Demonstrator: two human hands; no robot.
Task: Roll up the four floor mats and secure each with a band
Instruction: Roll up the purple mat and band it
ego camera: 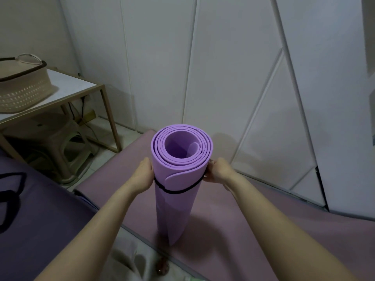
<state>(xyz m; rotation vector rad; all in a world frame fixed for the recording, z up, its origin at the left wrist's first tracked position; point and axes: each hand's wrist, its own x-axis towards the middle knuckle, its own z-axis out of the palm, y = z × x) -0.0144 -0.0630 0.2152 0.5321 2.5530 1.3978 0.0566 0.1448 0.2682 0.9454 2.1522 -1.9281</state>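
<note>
A light purple mat (178, 211), rolled into a tube, stands upright on a flat pink mat (253, 226). A thin black band (178, 191) circles the roll a little below its top and sags at the front. My left hand (145, 172) presses against the roll's left side at the band. On the right side, my right hand (218, 171) pinches the band. A dark purple mat (44, 218) lies flat at the left, and loose black bands (12, 191) rest on it.
A metal-framed side table (67, 94) at the back left carries a beige woven basket (22, 88); a plastic stool (60, 151) sits under it. White panelled doors (243, 78) close off the back. My foot (162, 266) shows at the bottom edge.
</note>
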